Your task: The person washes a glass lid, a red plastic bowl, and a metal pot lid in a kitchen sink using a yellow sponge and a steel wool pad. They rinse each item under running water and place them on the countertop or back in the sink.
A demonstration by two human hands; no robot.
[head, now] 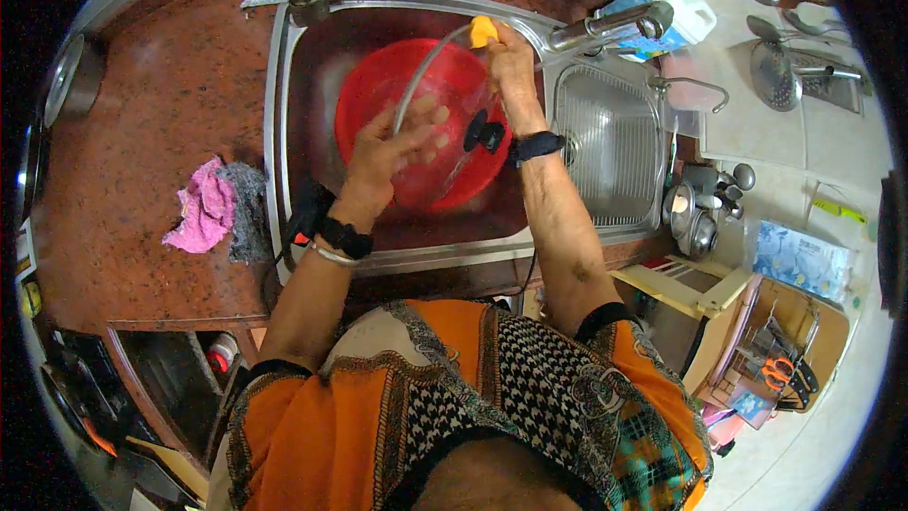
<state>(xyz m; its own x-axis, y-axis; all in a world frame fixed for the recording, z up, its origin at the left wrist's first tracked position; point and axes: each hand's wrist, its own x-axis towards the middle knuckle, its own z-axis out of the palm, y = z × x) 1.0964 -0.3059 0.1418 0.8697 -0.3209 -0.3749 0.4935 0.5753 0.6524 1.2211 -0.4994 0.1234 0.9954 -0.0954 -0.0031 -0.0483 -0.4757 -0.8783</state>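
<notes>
Over the sink, my left hand (394, 149) grips the metal rim of a clear glass lid (443, 92), with some fingers seen through the glass. The lid is tilted, and its black knob (486, 133) points towards the lower right. My right hand (512, 67) holds a small yellow sponge or cloth (483, 32) at the far part of the rim. Below the lid, a red plastic basin (358, 92) sits in the sink bowl (312, 71). The basin's contents are blurred.
A faucet (603, 30) reaches in from the right, beside a ridged drainer basin (610, 149). A pink cloth (203, 209) and a grey scouring cloth (246, 209) lie on the left counter (142, 156). A detergent jug (667, 14) and steel utensils (699, 220) stand at the right.
</notes>
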